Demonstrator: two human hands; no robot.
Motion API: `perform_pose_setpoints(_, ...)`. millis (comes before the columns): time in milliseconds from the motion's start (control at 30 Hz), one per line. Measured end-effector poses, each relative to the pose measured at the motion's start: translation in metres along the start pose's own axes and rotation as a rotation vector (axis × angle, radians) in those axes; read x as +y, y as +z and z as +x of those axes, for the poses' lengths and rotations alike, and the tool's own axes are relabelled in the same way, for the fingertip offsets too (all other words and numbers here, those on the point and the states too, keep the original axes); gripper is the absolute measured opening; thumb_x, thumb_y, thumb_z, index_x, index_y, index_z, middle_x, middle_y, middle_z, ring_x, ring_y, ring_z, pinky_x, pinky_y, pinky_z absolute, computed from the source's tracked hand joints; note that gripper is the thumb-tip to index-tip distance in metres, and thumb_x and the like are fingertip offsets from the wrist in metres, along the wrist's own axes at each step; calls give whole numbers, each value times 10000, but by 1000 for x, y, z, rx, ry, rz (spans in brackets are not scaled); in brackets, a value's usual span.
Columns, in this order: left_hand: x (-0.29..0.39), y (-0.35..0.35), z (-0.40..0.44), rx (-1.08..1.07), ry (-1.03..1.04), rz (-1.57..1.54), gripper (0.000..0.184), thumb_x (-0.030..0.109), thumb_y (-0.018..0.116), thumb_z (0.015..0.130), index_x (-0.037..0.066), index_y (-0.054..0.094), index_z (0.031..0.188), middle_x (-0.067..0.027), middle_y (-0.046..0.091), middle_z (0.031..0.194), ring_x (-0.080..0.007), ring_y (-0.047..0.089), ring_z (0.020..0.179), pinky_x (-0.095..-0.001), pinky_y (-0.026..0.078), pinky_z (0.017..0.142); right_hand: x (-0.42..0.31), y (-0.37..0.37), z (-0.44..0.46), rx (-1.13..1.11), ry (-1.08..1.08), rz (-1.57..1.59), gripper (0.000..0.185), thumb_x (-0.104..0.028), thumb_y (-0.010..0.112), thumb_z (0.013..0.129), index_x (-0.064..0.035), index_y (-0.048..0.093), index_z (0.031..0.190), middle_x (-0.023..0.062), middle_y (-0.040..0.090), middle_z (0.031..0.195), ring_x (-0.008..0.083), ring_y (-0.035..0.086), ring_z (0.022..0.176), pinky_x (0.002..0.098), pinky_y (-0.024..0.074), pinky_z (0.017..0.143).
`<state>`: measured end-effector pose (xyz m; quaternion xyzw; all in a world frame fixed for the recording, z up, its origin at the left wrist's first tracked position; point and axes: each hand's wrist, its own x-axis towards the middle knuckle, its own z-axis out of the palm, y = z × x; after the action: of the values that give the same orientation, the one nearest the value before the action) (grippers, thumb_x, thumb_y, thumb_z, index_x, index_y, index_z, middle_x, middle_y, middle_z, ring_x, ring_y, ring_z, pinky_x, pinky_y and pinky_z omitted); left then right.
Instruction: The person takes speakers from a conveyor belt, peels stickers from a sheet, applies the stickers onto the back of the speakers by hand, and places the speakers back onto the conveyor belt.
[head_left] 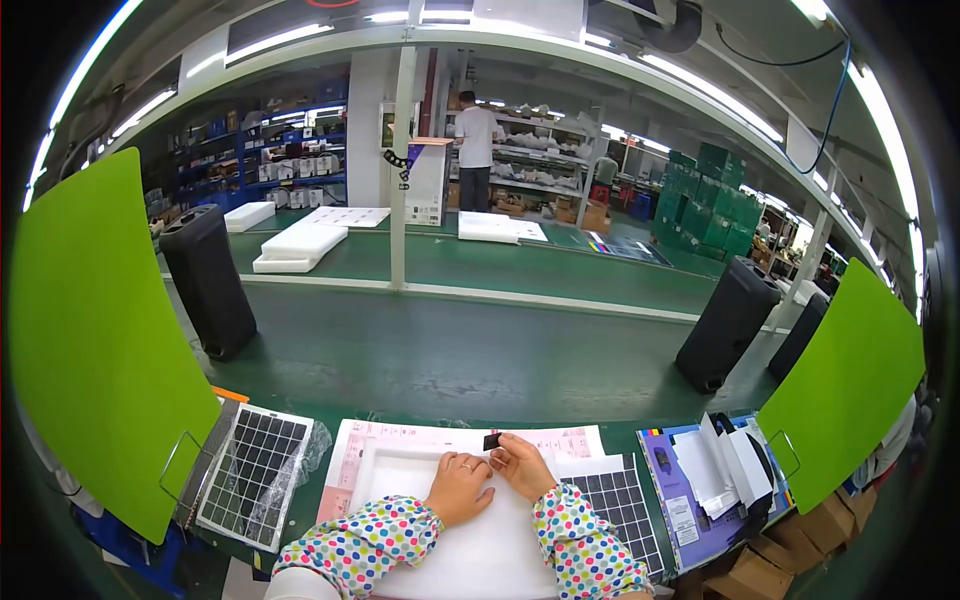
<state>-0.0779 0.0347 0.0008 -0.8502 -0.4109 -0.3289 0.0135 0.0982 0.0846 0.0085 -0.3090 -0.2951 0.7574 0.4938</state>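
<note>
Holding sm. blk pc (type unclear) w/ R hand.

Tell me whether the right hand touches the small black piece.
Touching. The head view shows the right hand holding up the small black piece by one end in its fingers.

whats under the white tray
A pink printed sheet shows past the far and left edges of the white tray; whatever lies beneath its middle is covered and can't be seen.
</note>
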Motion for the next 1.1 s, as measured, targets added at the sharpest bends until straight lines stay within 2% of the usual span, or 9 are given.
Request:
perform_pose_setpoints(867,-1,4,-1,-50,-26,-20,252,280,711,826,116,630,999,-69,620,1072,-256,537,1124,-473,330,1034,-3,-3,-2,19,-7,20,91,-189,604,999,-137,618,1072,-11,644,1008,130,609,901,319,475,848)
perform_pose_setpoints(1033,-9,16,-2,20,-21,-17,169,279,714,844,134,656,910,-27,634,1021,-233,549,1098,-470,343,1011,-1,-5,2,9,-10,24,70,-192,577,1012,-150,609,1058,-25,657,1001,122,621,902,329,485,849)
perform_pose_setpoints(1100,-6,11,-2,40,-17,-48,147,265,728,836,139,660,871,-14,638,984,-229,562,1064,-469,350,998,-1,-4,2,26,-13,54,85,-186,602,997,-142,600,1070,-14,643,1002,137,612,903,325,477,846)
